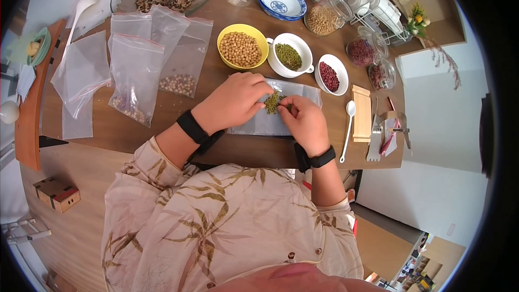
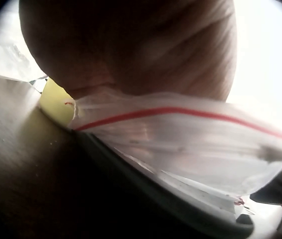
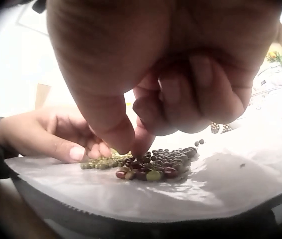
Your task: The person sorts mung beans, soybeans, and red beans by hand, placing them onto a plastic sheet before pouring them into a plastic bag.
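A clear zip bag (image 1: 257, 124) lies flat at the table's front edge, its red seal line showing in the left wrist view. Small green beans (image 1: 271, 103) are heaped at the bag; the right wrist view shows dark beans (image 3: 173, 158) and a few red ones (image 3: 170, 172) among them. My left hand (image 1: 235, 100) rests at the bag, fingers loosely bent beside the green beans. From the right, my right hand (image 1: 306, 125) pinches at the beans with thumb and forefinger, its other fingers curled. Whether the beans lie inside or on the bag, I cannot tell.
Behind the bag stand a yellow bowl (image 1: 259, 34) of chickpeas, white bowls (image 1: 308, 57) of green and red beans, and glass jars (image 1: 367, 35). Several zip bags (image 1: 135, 59) lie left. On the right are a white spoon (image 1: 347, 130) and a wooden tray (image 1: 361, 114).
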`<state>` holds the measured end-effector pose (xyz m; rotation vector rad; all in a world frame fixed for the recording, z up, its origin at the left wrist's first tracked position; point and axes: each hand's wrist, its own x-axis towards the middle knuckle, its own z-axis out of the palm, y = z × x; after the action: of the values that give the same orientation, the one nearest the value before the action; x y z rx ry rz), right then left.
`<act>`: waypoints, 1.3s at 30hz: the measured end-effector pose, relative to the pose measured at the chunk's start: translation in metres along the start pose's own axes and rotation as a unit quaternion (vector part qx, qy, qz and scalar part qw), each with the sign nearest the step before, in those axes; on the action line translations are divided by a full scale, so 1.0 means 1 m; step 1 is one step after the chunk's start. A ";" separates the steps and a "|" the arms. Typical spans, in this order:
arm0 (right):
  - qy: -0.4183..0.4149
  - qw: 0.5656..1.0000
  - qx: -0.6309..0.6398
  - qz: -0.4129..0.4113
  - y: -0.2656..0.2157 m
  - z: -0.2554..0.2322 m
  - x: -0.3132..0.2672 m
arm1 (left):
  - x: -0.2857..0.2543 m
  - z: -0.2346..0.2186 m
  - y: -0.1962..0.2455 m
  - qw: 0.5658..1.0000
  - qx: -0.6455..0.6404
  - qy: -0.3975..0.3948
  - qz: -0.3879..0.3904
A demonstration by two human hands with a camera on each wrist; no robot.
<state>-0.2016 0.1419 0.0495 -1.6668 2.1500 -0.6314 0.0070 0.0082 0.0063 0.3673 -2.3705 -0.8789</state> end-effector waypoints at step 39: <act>0.135 0.911 0.386 0.050 0.093 -0.059 0.076 | 0.002 0.000 -0.001 1.000 -0.002 0.005 0.015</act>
<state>-0.3276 0.0955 0.0484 -1.0663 1.7523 -1.5070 0.0053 0.0063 0.0068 0.3324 -2.3579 -0.8655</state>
